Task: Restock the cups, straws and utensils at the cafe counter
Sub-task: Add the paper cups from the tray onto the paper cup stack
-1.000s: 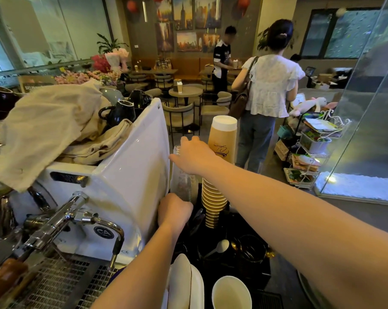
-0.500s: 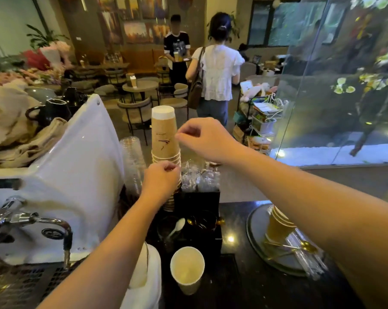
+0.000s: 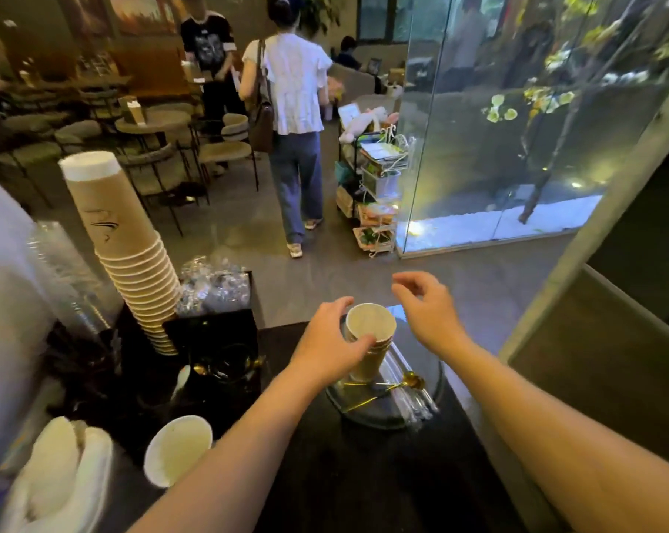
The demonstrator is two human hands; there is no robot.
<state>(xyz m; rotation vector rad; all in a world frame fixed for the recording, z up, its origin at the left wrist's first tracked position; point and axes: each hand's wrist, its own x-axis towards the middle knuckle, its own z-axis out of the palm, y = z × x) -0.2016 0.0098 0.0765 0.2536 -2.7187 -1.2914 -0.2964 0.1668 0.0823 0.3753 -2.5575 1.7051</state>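
Observation:
My left hand [image 3: 327, 342] grips a short stack of brown paper cups [image 3: 371, 340] that stands upright on a round metal tray [image 3: 363, 411]. My right hand [image 3: 427, 313] hovers just right of the cups, fingers apart and holding nothing. Gold spoons [image 3: 402, 382] and wrapped clear straws [image 3: 413, 405] lie on the tray. A tall inverted stack of brown paper cups [image 3: 129, 248] leans at the left, beside a stack of clear plastic cups [image 3: 67, 278]. A black organizer [image 3: 217, 340] holds wrapped utensils [image 3: 213, 290] behind it.
A single white-lined paper cup [image 3: 177, 450] stands near the front on the dark counter [image 3: 363, 475]. White lids or dishes [image 3: 59, 471] sit front left beside the white espresso machine [image 3: 2, 321]. Glass panel [image 3: 517, 148] at right; two people stand beyond the counter.
Both hands left the tall cup stack and swung right to the tray. My left hand has taken hold of the short cup stack; my view turned right and down.

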